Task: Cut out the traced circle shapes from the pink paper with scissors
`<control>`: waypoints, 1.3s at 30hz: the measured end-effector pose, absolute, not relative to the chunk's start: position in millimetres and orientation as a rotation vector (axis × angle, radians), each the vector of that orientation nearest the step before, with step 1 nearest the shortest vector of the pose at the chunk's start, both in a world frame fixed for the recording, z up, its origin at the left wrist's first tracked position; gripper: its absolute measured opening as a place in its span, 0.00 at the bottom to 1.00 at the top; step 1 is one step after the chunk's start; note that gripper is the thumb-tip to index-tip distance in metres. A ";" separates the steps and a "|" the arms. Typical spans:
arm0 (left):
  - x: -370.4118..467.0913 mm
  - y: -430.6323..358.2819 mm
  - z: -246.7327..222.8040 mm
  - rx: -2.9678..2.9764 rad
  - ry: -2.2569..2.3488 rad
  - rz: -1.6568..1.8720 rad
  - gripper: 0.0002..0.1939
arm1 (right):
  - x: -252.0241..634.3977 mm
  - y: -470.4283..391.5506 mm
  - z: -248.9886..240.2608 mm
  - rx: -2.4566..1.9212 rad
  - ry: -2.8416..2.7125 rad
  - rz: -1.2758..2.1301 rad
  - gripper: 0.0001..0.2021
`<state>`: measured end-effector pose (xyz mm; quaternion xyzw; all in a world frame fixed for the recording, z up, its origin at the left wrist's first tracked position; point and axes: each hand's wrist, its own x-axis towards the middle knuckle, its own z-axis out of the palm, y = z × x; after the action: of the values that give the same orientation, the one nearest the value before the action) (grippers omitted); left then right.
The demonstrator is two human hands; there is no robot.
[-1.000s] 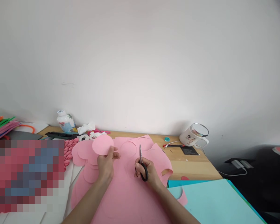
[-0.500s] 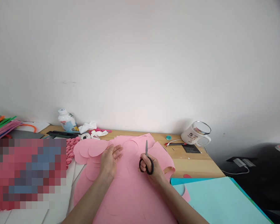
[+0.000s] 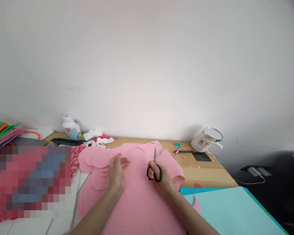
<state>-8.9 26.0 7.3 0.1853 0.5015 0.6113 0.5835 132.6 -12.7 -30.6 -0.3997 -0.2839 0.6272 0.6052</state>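
Observation:
In the head view my right hand (image 3: 161, 176) is wrapped round a pair of scissors (image 3: 157, 172), the fingers in the black loops. The blades point up and away and look closed. My left hand (image 3: 118, 173) is held over a large pink sheet of paper (image 3: 140, 202), fingers loosely extended and apart, with nothing visible in them. Just left of it lie several overlapping pink paper circles (image 3: 102, 157). Between the hands and a little beyond them, a circle outline (image 3: 137, 155) shows on the pink paper. The sheet's right side has a curved cut-out edge.
A white mug (image 3: 206, 141) stands at the back right beside a black card (image 3: 202, 157) and pens. Light-blue sheets (image 3: 225, 209) lie front right. At the back left are a white bottle (image 3: 72, 127), crumpled tissue (image 3: 93, 133) and coloured pipe cleaners (image 3: 6, 137). A pixelated patch covers the left.
My left hand has shifted slightly right, away from the pink circles, and its fingers are drawn a little closer together. My right hand keeps the scissors in almost the same place.

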 end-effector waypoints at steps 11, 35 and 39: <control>-10.7 24.9 13.7 0.422 1.158 1.278 0.05 | 133.5 -10.7 -32.9 -0.902 -0.626 1.464 0.14; -1.6 13.7 17.2 0.549 1.136 1.067 0.05 | 134.8 -10.7 -23.6 -0.892 -0.519 1.507 0.14; 3.0 7.7 12.3 0.675 1.193 0.947 0.12 | 136.2 -9.7 -23.9 -0.873 -0.470 1.516 0.14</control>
<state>3.0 7.7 12.3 0.2997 0.5299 0.4206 0.6727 136.2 -9.7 -23.9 -0.3793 -0.2041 0.6586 0.6170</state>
